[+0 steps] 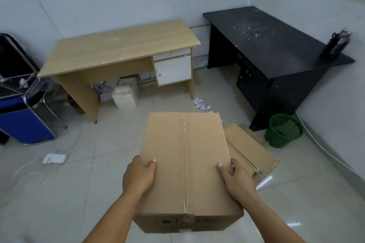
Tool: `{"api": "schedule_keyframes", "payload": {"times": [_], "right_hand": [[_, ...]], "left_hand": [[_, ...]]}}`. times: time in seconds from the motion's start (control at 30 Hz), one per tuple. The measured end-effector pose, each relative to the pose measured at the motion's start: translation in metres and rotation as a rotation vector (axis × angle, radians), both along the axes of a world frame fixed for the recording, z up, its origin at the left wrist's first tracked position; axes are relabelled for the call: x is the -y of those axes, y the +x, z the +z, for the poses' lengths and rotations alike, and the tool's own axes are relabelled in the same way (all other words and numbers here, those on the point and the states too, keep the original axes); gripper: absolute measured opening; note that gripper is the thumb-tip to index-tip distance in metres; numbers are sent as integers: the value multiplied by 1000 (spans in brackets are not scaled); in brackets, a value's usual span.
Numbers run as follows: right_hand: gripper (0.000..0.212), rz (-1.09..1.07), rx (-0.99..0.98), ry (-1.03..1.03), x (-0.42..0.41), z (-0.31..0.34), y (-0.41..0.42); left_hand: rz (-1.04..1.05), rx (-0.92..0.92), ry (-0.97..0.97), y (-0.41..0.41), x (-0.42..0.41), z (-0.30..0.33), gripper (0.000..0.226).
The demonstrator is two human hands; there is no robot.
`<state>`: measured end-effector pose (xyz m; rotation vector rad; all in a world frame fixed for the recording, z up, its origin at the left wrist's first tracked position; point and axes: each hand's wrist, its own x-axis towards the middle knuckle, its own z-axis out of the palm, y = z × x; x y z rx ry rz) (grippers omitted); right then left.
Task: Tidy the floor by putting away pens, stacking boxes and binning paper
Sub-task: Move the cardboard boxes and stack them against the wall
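Note:
I hold a taped brown cardboard box (185,163) in front of me, above the floor. My left hand (139,175) grips its left side, thumb on top. My right hand (238,180) grips its right side the same way. A second cardboard box (250,148) lies on the tiles just right of and behind the held one. Crumpled white paper scraps (200,104) are scattered on the floor beyond the box. A green mesh bin (283,130) stands beside the black desk. A dark pen holder (335,47) with pens sits on the black desk's right end.
A wooden desk (122,45) stands against the back wall with boxes under it. A black desk (266,45) fills the right corner. A blue and black chair (17,92) is at the left. A white adapter (54,158) and loose cables lie on the left floor.

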<state>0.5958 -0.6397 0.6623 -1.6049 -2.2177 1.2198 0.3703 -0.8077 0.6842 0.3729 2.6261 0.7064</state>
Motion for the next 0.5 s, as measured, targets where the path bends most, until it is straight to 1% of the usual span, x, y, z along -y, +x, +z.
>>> {"api": "schedule_keyframes", "payload": {"times": [0.1,0.23,0.3,0.4,0.5], "right_hand": [[55,-38,-21,17,11,13,18],[58,-137,19,48,26,19,47],[58,-156,55,47,30,19,56],[61,-287,43,35,52,25,77],[52,-437,-2,25,80,24,101]], "left_hand": [[-32,-24,11,8,-1,10,47],[-160,-35,15,21,-11,14,51],[-192,-34,32,26,-18,15,48],[-345,-52,62,34,-30,23,45],[-465,-57,65,48,-39,27,46]]}}
